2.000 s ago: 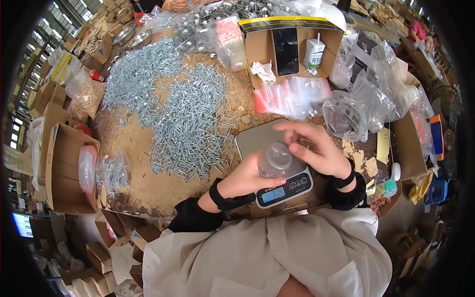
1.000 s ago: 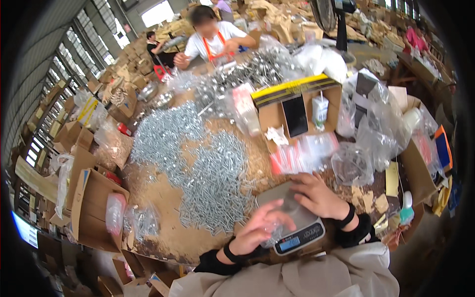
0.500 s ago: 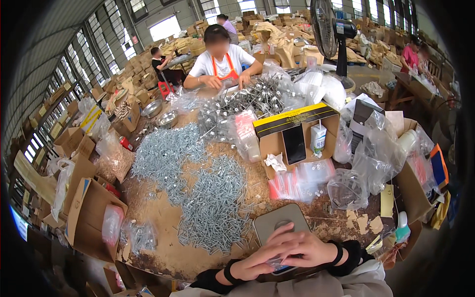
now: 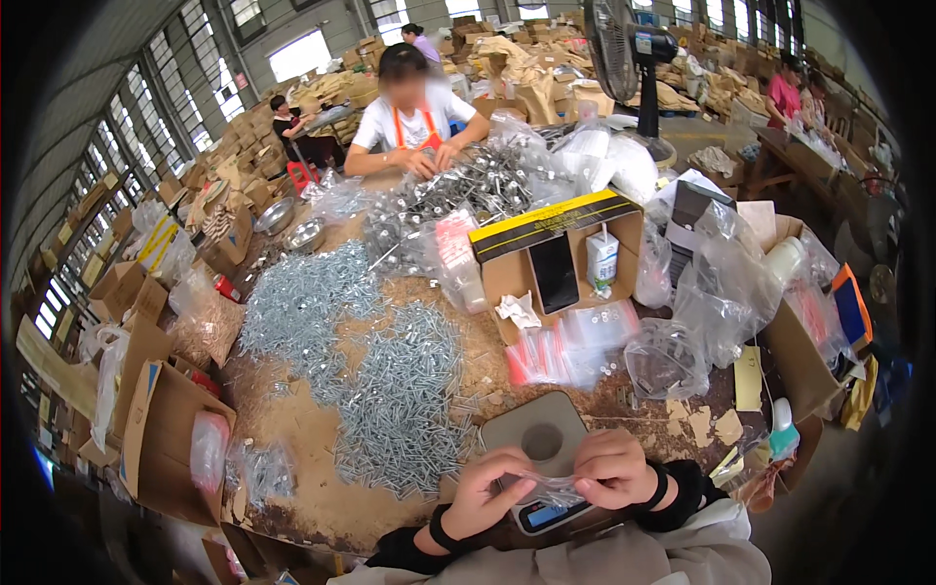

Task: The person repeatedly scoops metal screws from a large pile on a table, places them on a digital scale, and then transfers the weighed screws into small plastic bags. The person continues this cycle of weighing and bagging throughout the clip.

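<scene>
A small clear plastic bag is stretched between my two hands, low over the front of a grey digital scale. My left hand pinches one end of it between thumb and fingers. At the other end, my right hand grips it with curled fingers. I cannot make out whether anything is inside. The scale's lit display shows just below the bag, and its round weighing spot is bare. Left of the scale lies a large heap of silvery screws.
Flat zip bags with red edges lie beyond the scale, before a cardboard box holding a phone and drink carton. A co-worker handles metal parts across the table. An open carton stands left; a fan stands behind.
My hands were overlapped above the scale; now they are apart, with the clear bag drawn out between them. The view has shifted slightly. The co-worker's hands have come closer together.
</scene>
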The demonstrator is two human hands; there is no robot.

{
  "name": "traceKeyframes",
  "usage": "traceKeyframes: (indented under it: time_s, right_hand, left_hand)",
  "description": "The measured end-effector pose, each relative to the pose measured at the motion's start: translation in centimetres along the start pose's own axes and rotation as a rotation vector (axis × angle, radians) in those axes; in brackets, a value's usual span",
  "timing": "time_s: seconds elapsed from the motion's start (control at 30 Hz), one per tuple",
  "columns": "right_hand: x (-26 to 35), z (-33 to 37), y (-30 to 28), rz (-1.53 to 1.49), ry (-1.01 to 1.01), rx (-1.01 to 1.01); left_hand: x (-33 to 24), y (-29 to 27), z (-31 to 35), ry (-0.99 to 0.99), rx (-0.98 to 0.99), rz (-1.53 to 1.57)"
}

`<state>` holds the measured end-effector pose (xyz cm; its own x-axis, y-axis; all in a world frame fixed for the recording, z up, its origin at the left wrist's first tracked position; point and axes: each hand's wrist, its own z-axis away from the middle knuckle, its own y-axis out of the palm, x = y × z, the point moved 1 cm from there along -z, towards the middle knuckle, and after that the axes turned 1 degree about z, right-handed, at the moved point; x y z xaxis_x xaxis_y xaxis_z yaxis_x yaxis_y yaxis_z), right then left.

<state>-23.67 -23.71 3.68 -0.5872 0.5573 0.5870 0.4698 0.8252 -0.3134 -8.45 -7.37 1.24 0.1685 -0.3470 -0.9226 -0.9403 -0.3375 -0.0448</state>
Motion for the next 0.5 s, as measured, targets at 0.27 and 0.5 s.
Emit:
traceKeyframes:
  time_s: [0.27, 0.5]
  right_hand:
    - [-0.2, -0.4, 0.7, 0.004, 0.09, 0.129]
    - [-0.2, 0.0, 2.0, -0.064, 0.161, 0.201]
  left_hand:
    - [-0.3, -0.5, 1.0, 0.093, -0.001, -0.171]
    - [-0.8, 0.0, 0.1, 0.289, 0.107, -0.38]
